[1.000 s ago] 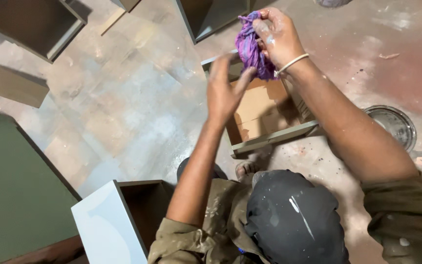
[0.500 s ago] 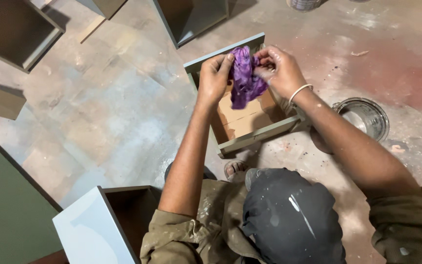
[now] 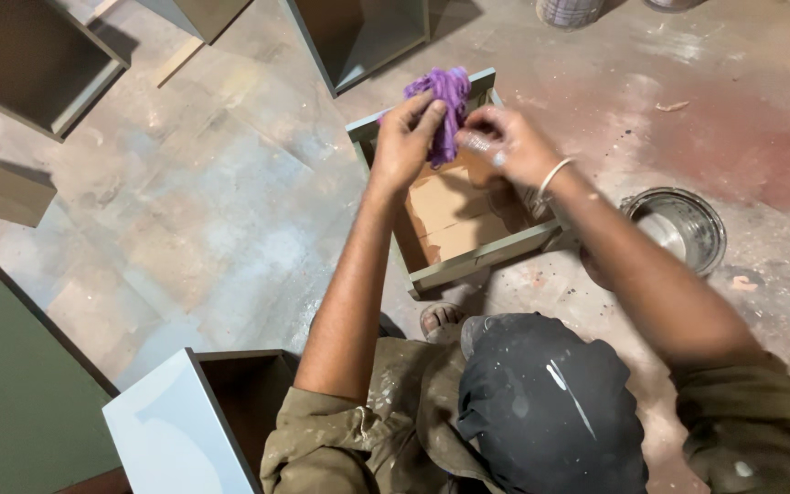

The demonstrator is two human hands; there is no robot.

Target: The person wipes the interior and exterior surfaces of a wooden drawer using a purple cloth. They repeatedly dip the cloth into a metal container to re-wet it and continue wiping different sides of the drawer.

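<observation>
Purple rag (image 3: 445, 105) bunched in left hand (image 3: 404, 137); right hand (image 3: 505, 146) pinches something small (unclear) beside it, above drawer box (image 3: 454, 224) at twelve o'clock—wiping stage, likely.

five wooden boxes (image 3: 454, 220) – one purple rag (image 3: 445, 96) – two tins (image 3: 678, 229).

Left hand (image 3: 406, 137) grips a crumpled purple cloth (image 3: 445, 102); right hand (image 3: 505, 144), wearing a pale bangle (image 3: 555, 174), pinches a small clear object beside the cloth. Below both hands, an open wooden drawer box (image 3: 454, 215) with grey-green edges rests on the floor (image 3: 185, 201). Right of the right hand stands a metal paint can (image 3: 678, 229).
</observation>
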